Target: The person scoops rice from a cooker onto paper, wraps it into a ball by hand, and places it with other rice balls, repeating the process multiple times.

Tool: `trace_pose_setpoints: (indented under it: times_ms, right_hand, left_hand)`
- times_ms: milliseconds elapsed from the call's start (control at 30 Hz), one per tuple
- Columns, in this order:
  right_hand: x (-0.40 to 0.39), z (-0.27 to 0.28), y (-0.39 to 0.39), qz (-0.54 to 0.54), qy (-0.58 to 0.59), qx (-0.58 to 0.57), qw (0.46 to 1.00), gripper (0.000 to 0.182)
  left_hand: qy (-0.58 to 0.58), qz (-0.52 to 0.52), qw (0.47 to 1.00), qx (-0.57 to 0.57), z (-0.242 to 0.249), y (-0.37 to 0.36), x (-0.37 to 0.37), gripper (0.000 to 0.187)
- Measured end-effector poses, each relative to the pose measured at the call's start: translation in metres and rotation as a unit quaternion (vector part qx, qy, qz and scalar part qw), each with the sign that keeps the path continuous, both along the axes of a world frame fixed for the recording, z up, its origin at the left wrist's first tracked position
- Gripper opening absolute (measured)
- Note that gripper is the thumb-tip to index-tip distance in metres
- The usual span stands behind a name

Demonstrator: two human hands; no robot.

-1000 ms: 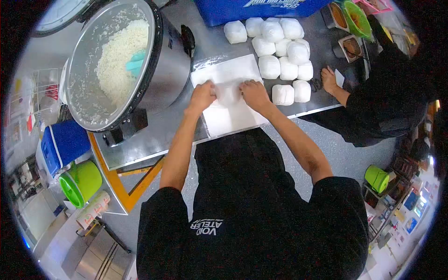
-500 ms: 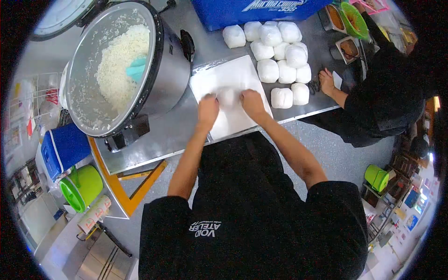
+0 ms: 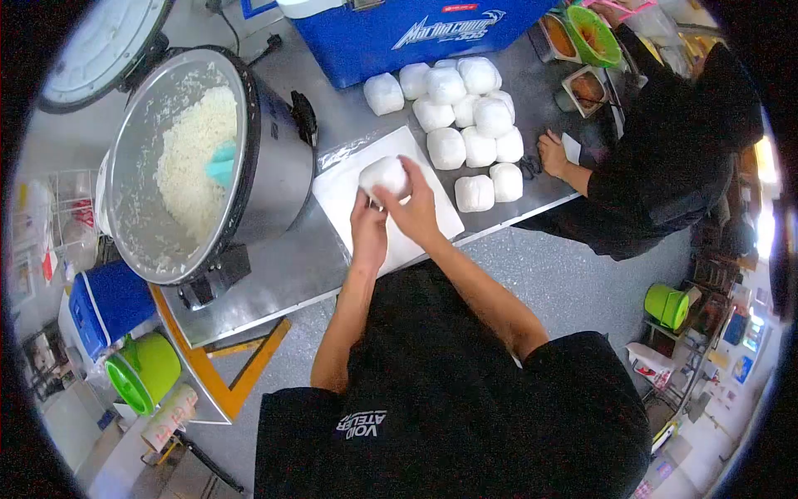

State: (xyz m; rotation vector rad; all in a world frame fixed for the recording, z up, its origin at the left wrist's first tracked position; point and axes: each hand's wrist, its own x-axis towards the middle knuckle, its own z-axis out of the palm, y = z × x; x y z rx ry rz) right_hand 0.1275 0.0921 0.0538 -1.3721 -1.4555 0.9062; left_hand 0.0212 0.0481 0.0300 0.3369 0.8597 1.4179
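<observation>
A rounded white paper-wrapped bundle [image 3: 383, 176] is held between my two hands, a little above a stack of white paper sheets [image 3: 337, 193]. My left hand [image 3: 368, 229] closes on its lower left side, fingers partly hidden beneath it. My right hand [image 3: 413, 204] wraps its right side, fingertips over the top and thumb along the near face. Several similar wrapped bundles [image 3: 480, 148] are piled to the right of the sheets. Left of the sheets stands a large cooker pot [image 3: 278, 158] with white rice [image 3: 195, 141] and a turquoise scoop [image 3: 222, 164] in it.
A blue cooler box [image 3: 349, 50] stands behind the bundles on the metal table [image 3: 274, 287]. On the right, a co-worker in black [image 3: 657, 183] rests a hand [image 3: 553, 154] on the table, near food containers [image 3: 584, 91] and a green basket [image 3: 594, 37].
Both hands have come together around the bundle, which has turned and seems lifted off the sheets; earlier they were apart on either side of it. The camera view has shifted.
</observation>
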Motion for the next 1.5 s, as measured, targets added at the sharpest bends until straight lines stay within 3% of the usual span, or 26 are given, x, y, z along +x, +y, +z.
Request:
trace_pose_setpoints:
  times_ms: [33, 133, 200, 267, 333, 367, 400, 433, 467, 500, 533, 567, 633, 833, 900, 1000, 1200, 1233, 1267, 1367, 1400, 1467, 1500]
  right_hand:
    - [0.0, 0.017, -0.006, 0.041, 0.012, -0.051, 0.998, 0.065]
    - [0.001, 0.011, -0.021, 0.093, -0.07, 0.048, 0.992, 0.066]
    - [0.005, 0.02, -0.02, 0.112, -0.09, 0.089, 0.986, 0.069]
    - [0.018, 0.027, -0.016, 0.143, -0.07, 0.019, 0.987, 0.068]
    - [0.033, 0.035, -0.01, 0.138, -0.047, -0.116, 0.983, 0.066]
    - [0.045, 0.026, -0.001, 0.1, -0.066, -0.093, 0.988, 0.067]
    - [0.06, 0.013, 0.014, 0.062, -0.084, -0.068, 0.992, 0.069]
    - [0.074, 0.006, 0.029, 0.024, 0.03, -0.196, 0.98, 0.075]
    - [0.09, -0.018, 0.05, -0.037, -0.118, -0.05, 0.991, 0.075]
    - [0.097, 0.013, 0.065, -0.058, -0.111, -0.096, 0.987, 0.073]
    - [0.106, 0.013, 0.082, -0.084, -0.108, -0.119, 0.983, 0.069]
    - [0.118, -0.016, 0.1, -0.085, -0.147, 0.019, 0.985, 0.058]
    - [0.128, -0.017, 0.112, -0.064, -0.353, 0.021, 0.933, 0.045]
    - [0.097, -0.006, 0.065, -0.076, -0.251, 0.131, 0.956, 0.039]
    - [0.092, -0.048, 0.028, 0.002, -0.155, -0.044, 0.987, 0.043]
    - [0.071, -0.075, -0.021, 0.044, -0.351, 0.003, 0.935, 0.046]
    - [0.065, -0.069, -0.024, 0.095, -0.385, -0.095, 0.913, 0.056]
    - [0.07, -0.067, -0.014, 0.114, -0.378, -0.075, 0.916, 0.051]
    - [0.073, -0.06, 0.002, 0.125, -0.298, 0.014, 0.946, 0.044]
    - [0.018, 0.088, 0.045, 0.075, -0.179, 0.082, 0.978, 0.026]
    - [-0.003, 0.138, 0.057, 0.096, -0.129, 0.089, 0.983, 0.023]
    - [-0.06, 0.226, 0.071, 0.156, -0.151, 0.186, 0.958, 0.018]
    - [-0.088, 0.253, 0.081, 0.218, -0.22, 0.269, 0.912, 0.016]
  left_hand:
    - [-0.167, 0.005, 0.986, 0.024, 0.004, 0.003, -0.007, 0.064]
    - [-0.101, 0.024, 0.993, -0.057, 0.039, 0.003, -0.001, 0.064]
    - [-0.076, 0.015, 0.995, -0.063, 0.037, 0.0, -0.001, 0.066]
    - [-0.049, -0.017, 0.997, -0.05, 0.033, 0.002, -0.003, 0.078]
    - [0.075, -0.074, 0.994, 0.015, 0.028, 0.003, -0.003, 0.083]
    - [0.136, -0.101, 0.984, 0.046, 0.023, 0.001, -0.003, 0.086]
    - [0.269, -0.09, 0.959, 0.028, 0.002, -0.004, -0.005, 0.097]
    - [0.44, -0.153, 0.884, 0.041, -0.008, -0.011, -0.01, 0.1]
    - [0.595, -0.209, 0.774, 0.053, -0.015, -0.018, -0.015, 0.103]
    - [0.725, -0.257, 0.636, 0.06, -0.022, -0.023, -0.02, 0.106]
    - [0.76, -0.313, 0.563, 0.091, -0.028, -0.027, -0.025, 0.109]
    - [0.755, -0.316, 0.565, 0.104, -0.032, -0.028, -0.029, 0.108]
    - [0.746, -0.321, 0.569, 0.131, -0.035, -0.022, -0.035, 0.105]
    - [0.723, -0.357, 0.579, 0.12, -0.028, -0.01, -0.048, 0.102]
    - [0.722, -0.345, 0.59, 0.103, -0.024, -0.012, -0.047, 0.102]
    - [0.718, -0.336, 0.603, 0.091, -0.023, -0.018, -0.047, 0.101]
    - [0.727, -0.341, 0.588, 0.099, -0.029, -0.021, -0.054, 0.102]
    - [0.731, -0.336, 0.585, 0.101, -0.033, -0.023, -0.055, 0.102]
    - [0.721, -0.328, 0.601, 0.107, -0.032, -0.026, -0.057, 0.095]
    - [0.738, -0.242, 0.611, 0.152, -0.023, -0.041, -0.056, 0.081]
    - [0.707, -0.268, 0.634, 0.159, -0.015, -0.047, -0.061, 0.074]
    - [0.636, -0.306, 0.683, 0.19, 0.009, -0.062, -0.076, 0.062]
    - [0.596, -0.317, 0.707, 0.213, 0.026, -0.069, -0.086, 0.057]
